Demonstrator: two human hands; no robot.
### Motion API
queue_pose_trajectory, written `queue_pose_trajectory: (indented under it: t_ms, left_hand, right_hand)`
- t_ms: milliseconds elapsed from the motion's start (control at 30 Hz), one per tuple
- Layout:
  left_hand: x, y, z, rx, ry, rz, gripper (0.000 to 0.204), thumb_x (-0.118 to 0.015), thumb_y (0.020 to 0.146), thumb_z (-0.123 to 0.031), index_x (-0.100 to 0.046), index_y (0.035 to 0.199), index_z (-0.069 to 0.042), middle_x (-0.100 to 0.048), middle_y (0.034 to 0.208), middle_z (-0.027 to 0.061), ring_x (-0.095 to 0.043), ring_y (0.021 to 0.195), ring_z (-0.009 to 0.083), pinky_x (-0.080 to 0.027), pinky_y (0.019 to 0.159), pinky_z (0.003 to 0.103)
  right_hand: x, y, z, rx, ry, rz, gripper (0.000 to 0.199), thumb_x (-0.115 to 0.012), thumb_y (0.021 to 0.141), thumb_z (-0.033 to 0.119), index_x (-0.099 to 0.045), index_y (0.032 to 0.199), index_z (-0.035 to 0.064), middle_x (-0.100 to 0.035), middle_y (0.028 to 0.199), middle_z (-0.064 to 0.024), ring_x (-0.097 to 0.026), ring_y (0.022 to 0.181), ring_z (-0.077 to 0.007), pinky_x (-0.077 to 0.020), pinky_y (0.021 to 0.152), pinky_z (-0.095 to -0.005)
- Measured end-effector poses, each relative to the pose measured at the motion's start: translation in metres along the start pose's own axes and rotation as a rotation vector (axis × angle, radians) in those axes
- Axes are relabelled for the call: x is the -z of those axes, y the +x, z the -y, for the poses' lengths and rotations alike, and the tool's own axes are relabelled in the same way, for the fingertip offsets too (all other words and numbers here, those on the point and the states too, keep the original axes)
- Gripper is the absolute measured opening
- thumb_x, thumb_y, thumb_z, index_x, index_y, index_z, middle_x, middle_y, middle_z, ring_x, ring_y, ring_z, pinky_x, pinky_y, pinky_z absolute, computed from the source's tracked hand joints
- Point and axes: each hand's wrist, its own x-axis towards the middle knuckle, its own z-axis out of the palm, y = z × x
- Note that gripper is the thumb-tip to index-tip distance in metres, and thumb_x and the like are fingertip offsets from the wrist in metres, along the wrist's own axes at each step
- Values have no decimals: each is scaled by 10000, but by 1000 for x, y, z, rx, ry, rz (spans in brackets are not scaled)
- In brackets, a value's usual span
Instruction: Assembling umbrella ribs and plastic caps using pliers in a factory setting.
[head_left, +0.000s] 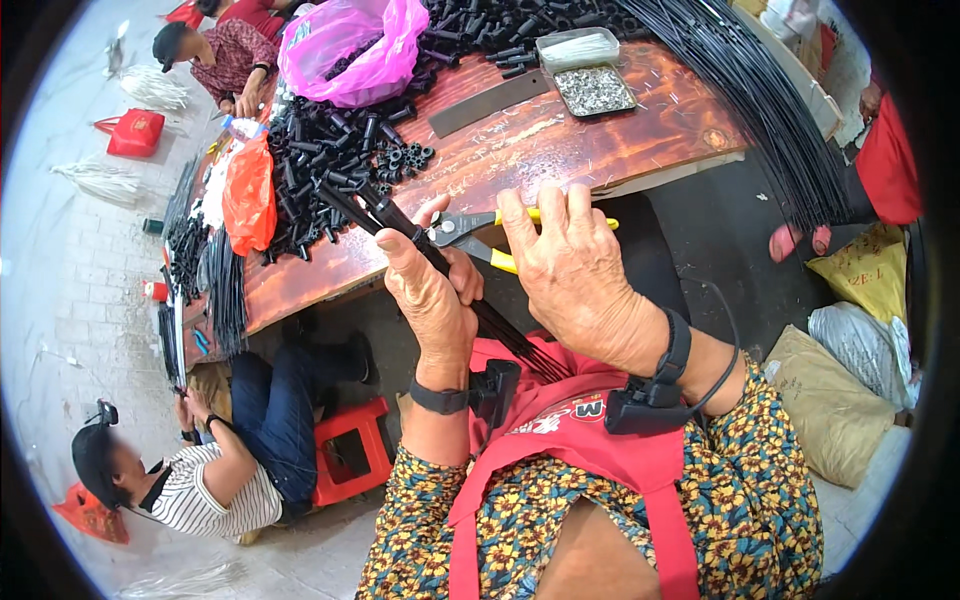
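My left hand is closed around a bundle of thin black rods, its thumb pointing up. The rods slant from the table side down to my red apron. My right hand grips pliers with yellow handles, partly hidden by my fingers. The grey jaws of the pliers are at the bundle, just beside my left fingers. I cannot tell what exactly they bite on.
The reddish wooden table ahead carries heaped black plastic tubes, a pink bag, an orange bag, a flat metal bar and a tray of small metal pieces. Long black rods overhang its right side. A co-worker sits left.
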Motion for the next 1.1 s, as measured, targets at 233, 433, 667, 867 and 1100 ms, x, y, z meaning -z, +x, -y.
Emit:
queue_pose_trajectory:
  t_ms: [233, 433, 667, 867, 1100]
  left_hand:
    - [2, -1, 0, -13, 46, -8, 866, -378, 798, -770, -544, 1163, -2, -330, 470, -44, -290, 358, 63, -254, 358, 224]
    - [4, -1, -3, 24, -28, 100, 910, -311, 763, -818, -508, 1234, -65, -298, 429, -39, -249, 345, 78, -214, 353, 234]
    - [-21, -6, 0, 28, -28, 214, 1066, -294, 663, -882, -370, 1359, -78, -269, 418, -48, -226, 322, 82, -201, 342, 242]
    - [8, -12, 17, -84, -107, 295, 796, -545, 819, -640, -310, 1399, -148, -349, 500, -72, -317, 386, 39, -250, 366, 186]
    - [-26, -28, 2, -59, 25, 412, 431, -569, 928, -342, -419, 599, -107, -340, 489, -5, -264, 399, 95, -229, 394, 249]
  right_hand:
    - [-4, -5, 3, -32, 81, 17, 369, -592, 765, 158, -498, 1090, 11, -490, 862, -130, -506, 850, -268, -464, 627, -326]
    - [6, 8, -23, 37, 183, 79, 280, -609, 739, 116, -509, 984, 21, -499, 869, -148, -519, 847, -284, -503, 637, -332]
    - [15, 47, -97, 526, 362, 83, 350, -682, 694, 118, -565, 1023, 99, -554, 837, -99, -584, 816, -303, -484, 652, -378]
    - [4, 72, -112, 644, 1191, 864, 372, -780, 672, 235, -629, 941, 27, -642, 744, -114, -631, 713, -251, -489, 634, -370]
    - [15, 28, -116, 155, 1230, 1296, 452, -786, 640, 214, -566, 951, -28, -578, 655, -80, -592, 623, -193, -476, 571, -322]
